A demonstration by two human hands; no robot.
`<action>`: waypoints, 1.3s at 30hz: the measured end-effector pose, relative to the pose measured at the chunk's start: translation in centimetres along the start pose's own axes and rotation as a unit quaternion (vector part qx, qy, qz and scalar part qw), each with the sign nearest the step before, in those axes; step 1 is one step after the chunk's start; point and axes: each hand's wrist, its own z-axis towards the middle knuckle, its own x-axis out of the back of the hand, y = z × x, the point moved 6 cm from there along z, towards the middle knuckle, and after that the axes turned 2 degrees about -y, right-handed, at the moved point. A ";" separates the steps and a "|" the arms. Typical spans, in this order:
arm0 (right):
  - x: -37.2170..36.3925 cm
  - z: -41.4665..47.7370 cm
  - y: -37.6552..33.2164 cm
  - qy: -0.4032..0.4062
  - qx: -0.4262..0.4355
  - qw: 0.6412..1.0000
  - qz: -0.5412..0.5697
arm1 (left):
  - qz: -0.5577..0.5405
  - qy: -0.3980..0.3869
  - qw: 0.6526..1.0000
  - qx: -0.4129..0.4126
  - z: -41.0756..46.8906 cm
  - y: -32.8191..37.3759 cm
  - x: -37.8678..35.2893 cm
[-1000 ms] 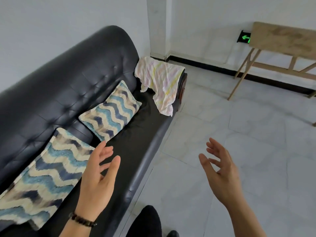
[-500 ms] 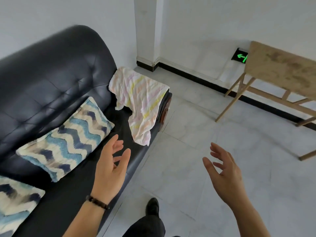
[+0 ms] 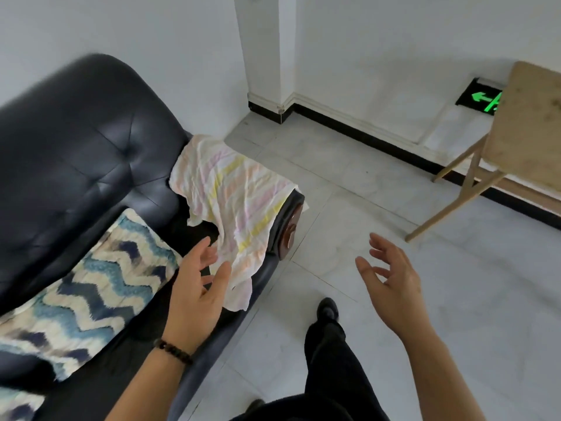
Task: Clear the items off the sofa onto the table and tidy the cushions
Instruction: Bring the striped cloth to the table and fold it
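Two empty hands at the armrest end of the black leather sofa [image 3: 76,141].
The left hand [image 3: 197,287], fingers spread wide, hovers close by the crumpled pastel-striped cloth [image 3: 239,208] draped over the armrest. The right hand [image 3: 391,287], loose and holding nothing, hangs over the pale tiled floor [image 3: 485,299]. A blue zigzag cushion [image 3: 91,293] lies on the seat, and the wooden table [image 3: 528,132] stands well apart.

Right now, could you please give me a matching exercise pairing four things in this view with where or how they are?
Things:
1 striped cloth
2 zigzag cushion
3 wooden table
4 left hand

Places or states:
A on the sofa seat
B standing at the far right
C draped over the armrest
D open, holding nothing

Pairs: 1-C; 2-A; 3-B; 4-D.
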 end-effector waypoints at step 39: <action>-32.9 34.8 17.8 -0.144 -0.047 0.985 -0.084 | 0.193 0.031 0.981 0.007 29.0 -33.0 -25.4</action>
